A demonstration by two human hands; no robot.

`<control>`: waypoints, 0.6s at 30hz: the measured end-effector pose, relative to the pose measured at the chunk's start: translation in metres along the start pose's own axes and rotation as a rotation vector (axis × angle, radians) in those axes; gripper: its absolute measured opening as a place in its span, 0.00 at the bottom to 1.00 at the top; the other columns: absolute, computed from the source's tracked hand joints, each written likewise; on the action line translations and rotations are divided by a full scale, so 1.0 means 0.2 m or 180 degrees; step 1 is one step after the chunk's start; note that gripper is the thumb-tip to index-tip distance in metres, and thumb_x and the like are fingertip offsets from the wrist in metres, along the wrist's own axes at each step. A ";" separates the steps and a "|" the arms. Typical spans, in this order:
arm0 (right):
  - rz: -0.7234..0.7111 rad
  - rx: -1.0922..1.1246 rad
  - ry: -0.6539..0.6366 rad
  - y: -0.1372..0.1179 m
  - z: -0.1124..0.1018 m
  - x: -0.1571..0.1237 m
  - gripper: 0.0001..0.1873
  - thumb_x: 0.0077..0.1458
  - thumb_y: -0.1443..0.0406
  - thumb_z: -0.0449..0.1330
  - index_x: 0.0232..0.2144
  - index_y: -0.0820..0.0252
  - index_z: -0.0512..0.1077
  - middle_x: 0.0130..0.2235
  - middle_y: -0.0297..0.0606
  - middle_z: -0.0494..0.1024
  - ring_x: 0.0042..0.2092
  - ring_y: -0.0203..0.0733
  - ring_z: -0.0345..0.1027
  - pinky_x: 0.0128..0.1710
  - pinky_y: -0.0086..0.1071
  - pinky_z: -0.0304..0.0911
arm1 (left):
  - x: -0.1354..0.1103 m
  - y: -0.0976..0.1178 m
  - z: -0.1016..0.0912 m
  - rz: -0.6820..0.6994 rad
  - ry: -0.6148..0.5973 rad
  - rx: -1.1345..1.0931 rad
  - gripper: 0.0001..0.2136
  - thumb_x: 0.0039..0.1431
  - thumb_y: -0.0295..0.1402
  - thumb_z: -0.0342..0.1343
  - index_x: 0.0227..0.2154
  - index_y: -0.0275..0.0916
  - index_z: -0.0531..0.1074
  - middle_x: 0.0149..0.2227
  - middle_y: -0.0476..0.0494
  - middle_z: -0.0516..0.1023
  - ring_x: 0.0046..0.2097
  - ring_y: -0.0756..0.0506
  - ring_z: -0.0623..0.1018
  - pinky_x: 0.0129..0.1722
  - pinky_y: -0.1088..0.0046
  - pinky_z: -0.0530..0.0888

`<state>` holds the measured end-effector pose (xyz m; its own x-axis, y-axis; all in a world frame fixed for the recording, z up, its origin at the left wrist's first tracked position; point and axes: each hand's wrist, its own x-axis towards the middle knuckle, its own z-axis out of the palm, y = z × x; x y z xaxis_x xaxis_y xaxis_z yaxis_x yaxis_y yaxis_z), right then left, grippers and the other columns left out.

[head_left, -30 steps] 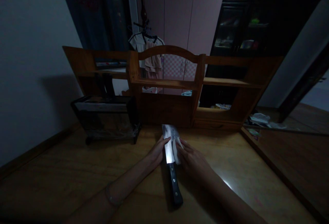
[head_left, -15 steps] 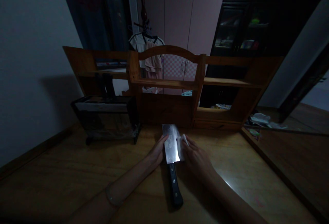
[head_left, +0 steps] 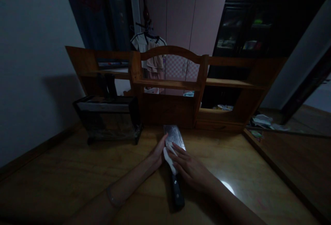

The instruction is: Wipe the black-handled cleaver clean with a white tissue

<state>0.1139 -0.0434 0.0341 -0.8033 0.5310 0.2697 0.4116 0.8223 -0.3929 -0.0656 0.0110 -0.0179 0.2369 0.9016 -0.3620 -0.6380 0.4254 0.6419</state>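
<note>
A cleaver (head_left: 176,135) with a broad steel blade and a black riveted handle points away from me above the wooden table (head_left: 134,197). My left hand (head_left: 158,153) grips the blade by its left edge, thumb on the upper face. Across the lower part of the blade lies my right hand (head_left: 190,168), its fingers pressing a folded white cloth or tissue (head_left: 169,159) flat against the steel. The cloth covers the blade near the handle, and my right hand hides part of the blade's right edge.
A black knife block (head_left: 108,121) with dark handles sticking up stands at the left back. Behind the cleaver rises a wooden shelf unit (head_left: 168,108) with a drawer (head_left: 219,126) at its right. The table has a raised right edge (head_left: 279,173).
My right hand has moved left with the white cloth, from the blade's right edge onto its face near the handle. My left hand keeps its hold.
</note>
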 end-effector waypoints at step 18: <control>0.0520 -0.0692 0.0557 0.14 0.07 -0.01 0.26 0.64 0.69 0.47 0.63 0.64 0.59 0.64 0.48 0.62 0.68 0.47 0.44 0.64 0.46 0.54 | -0.02 0.01 0.07 0.0468 -0.0167 -0.0196 0.21 0.66 0.44 0.48 0.42 0.28 0.75 0.40 0.32 0.81 0.42 0.39 0.81 0.48 0.64 0.75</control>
<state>0.1212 -0.0248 0.0099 -0.6406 0.6711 0.3732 0.6264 0.7378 -0.2514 -0.0575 0.0088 -0.0054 0.1746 0.9574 -0.2302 -0.7121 0.2842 0.6420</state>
